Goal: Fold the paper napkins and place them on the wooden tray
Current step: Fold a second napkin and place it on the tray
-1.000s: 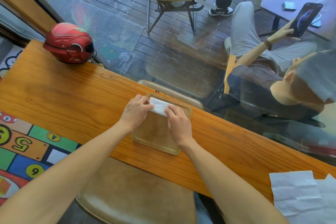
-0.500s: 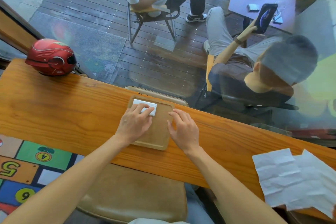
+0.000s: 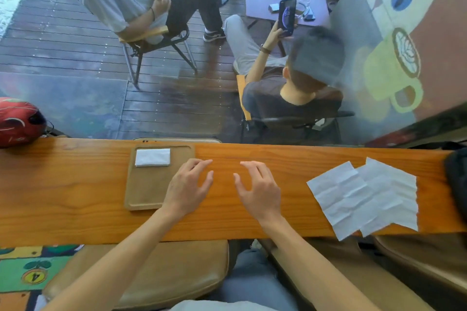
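A folded white napkin (image 3: 152, 157) lies in the far left corner of the wooden tray (image 3: 146, 192) on the narrow wooden counter. My left hand (image 3: 188, 185) hovers over the tray's right edge, fingers spread and empty. My right hand (image 3: 260, 188) is over bare counter just right of it, also spread and holding nothing. Two unfolded, creased white napkins (image 3: 364, 194) lie overlapping further right, their near corners hanging past the counter's front edge.
A red helmet (image 3: 19, 121) sits at the counter's far left. A dark bag (image 3: 457, 179) lies at the right end. A glass pane runs along the counter's (image 3: 75, 184) far edge; people sit outside. Padded stools (image 3: 156, 275) stand below.
Both hands have let go of the folded napkin and moved right, off the tray. The view has swung right, bringing the unfolded napkins further into view.
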